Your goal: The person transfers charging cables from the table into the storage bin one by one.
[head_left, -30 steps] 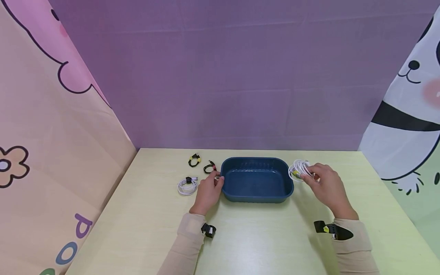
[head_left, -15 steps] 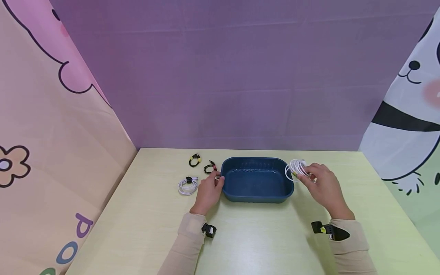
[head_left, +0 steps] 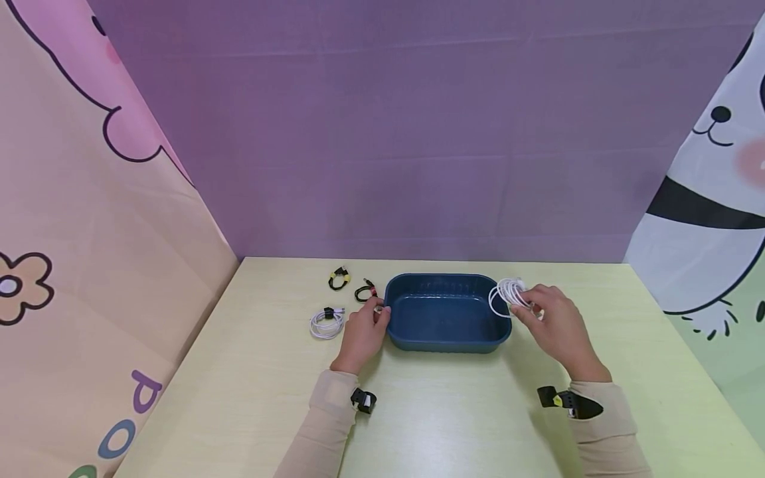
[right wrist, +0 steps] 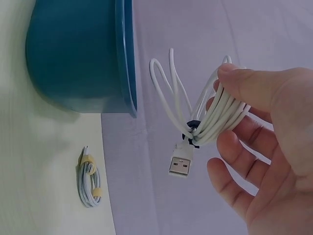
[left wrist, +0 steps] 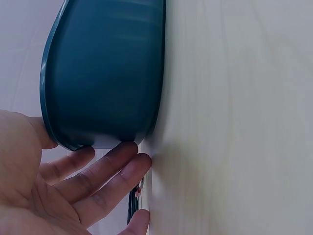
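A dark blue plastic basin (head_left: 448, 342) stands on the table. My left hand (head_left: 361, 335) grips its left end; in the left wrist view the thumb is at the rim and fingertips (left wrist: 128, 148) touch the outer wall. My right hand (head_left: 558, 325) pinches a coiled white USB cable (head_left: 509, 295) between thumb and fingers, above the basin's right rim. A dark tie bundles that cable, and its USB plug (right wrist: 180, 164) hangs down in the right wrist view.
Left of the basin lie a white coiled cable (head_left: 326, 324), a black cable with yellow ties (head_left: 339, 279) and a black cable with a red tie (head_left: 365, 291). A grey-white cable with yellow ties (right wrist: 90, 181) lies right of the basin. A purple cloth (head_left: 418, 133) hangs behind.
My right hand has moved a little left with the white USB cable, from beside the basin to over its right rim. The left hand and basin stay put.
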Tool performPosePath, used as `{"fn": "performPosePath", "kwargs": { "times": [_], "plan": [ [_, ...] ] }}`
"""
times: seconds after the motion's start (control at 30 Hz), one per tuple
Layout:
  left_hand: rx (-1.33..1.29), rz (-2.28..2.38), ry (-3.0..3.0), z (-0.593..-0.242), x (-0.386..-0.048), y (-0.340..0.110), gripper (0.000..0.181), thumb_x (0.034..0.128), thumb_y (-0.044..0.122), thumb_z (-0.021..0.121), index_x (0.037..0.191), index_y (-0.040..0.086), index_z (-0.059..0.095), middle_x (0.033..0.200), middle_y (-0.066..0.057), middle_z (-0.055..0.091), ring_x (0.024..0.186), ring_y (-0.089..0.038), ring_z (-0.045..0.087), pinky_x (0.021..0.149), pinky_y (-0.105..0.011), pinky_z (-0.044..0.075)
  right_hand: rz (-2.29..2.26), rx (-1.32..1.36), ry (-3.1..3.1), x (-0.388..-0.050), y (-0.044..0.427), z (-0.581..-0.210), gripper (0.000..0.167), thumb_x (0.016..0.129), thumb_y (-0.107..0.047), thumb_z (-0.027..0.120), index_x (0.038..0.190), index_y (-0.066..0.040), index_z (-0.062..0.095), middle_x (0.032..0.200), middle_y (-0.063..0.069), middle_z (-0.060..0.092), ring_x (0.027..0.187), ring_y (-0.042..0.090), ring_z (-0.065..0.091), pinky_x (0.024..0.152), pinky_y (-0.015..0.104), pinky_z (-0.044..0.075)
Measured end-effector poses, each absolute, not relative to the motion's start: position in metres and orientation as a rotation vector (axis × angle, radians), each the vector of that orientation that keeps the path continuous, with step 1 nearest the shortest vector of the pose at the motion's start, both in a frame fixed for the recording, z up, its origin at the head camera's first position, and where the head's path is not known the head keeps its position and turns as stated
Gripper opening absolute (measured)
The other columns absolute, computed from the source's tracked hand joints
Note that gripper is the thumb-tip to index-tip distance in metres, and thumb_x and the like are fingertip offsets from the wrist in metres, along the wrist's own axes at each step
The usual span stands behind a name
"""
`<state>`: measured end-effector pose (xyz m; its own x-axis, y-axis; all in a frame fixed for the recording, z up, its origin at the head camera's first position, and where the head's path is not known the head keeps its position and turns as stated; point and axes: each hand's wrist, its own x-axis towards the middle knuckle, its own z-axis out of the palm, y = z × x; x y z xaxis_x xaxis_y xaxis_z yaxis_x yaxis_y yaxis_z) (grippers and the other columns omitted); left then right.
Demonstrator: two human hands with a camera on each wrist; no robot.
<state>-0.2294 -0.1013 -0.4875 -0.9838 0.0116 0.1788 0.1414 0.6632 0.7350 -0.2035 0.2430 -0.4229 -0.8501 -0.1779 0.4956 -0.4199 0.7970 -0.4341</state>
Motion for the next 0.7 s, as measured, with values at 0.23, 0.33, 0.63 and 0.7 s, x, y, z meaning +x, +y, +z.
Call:
{"fn": "performPosePath", "kwargs": {
  "times": [0.23, 0.33, 0.63, 0.7],
  "plan": [
    [-0.133, -1.228, -2.718, -0.49, -0.23, -0.102, 0.028, 0.106, 0.027, 0.055, 0.124, 0.007, 0.065, 0.076, -0.002, 0.068, 0.061, -0.011, 0.054, 0.06, -0.028, 0.043, 0.753, 0.458, -2.565, -0.204, 0.24, -0.424, 0.014, 0.087, -0.01, 0.08, 0.099, -0.003, 0.076, 0.085, 0.006, 0.068, 0.079, 0.023, 0.055, 0.062, 0.029, 0.04],
    [-0.131, -1.228, -2.718, -0.49, -0.23, -0.101, 0.028, 0.106, 0.027, 0.055, 0.124, 0.007, 0.065, 0.074, -0.002, 0.066, 0.06, -0.011, 0.053, 0.059, -0.028, 0.042, 0.755, 0.474, -2.559, -0.204, 0.239, -0.425, 0.014, 0.087, -0.009, 0.08, 0.098, -0.003, 0.076, 0.086, 0.006, 0.068, 0.079, 0.023, 0.055, 0.062, 0.03, 0.04],
    [-0.127, -1.22, -2.718, -0.49, -0.231, -0.101, 0.027, 0.1057, 0.026, 0.055, 0.123, 0.007, 0.065, 0.073, -0.001, 0.066, 0.059, -0.011, 0.052, 0.058, -0.028, 0.041, 0.776, 0.503, -2.567, -0.205, 0.233, -0.426, 0.013, 0.087, -0.009, 0.08, 0.098, -0.004, 0.075, 0.09, 0.006, 0.069, 0.08, 0.021, 0.055, 0.063, 0.03, 0.043],
    [-0.127, -1.218, -2.714, -0.488, -0.23, -0.101, 0.027, 0.1056, 0.026, 0.056, 0.122, 0.007, 0.065, 0.073, -0.001, 0.066, 0.059, -0.012, 0.052, 0.058, -0.028, 0.041, 0.783, 0.508, -2.562, -0.205, 0.232, -0.427, 0.013, 0.087, -0.009, 0.08, 0.098, -0.004, 0.076, 0.092, 0.006, 0.069, 0.08, 0.02, 0.056, 0.063, 0.029, 0.044]
  ]
}}
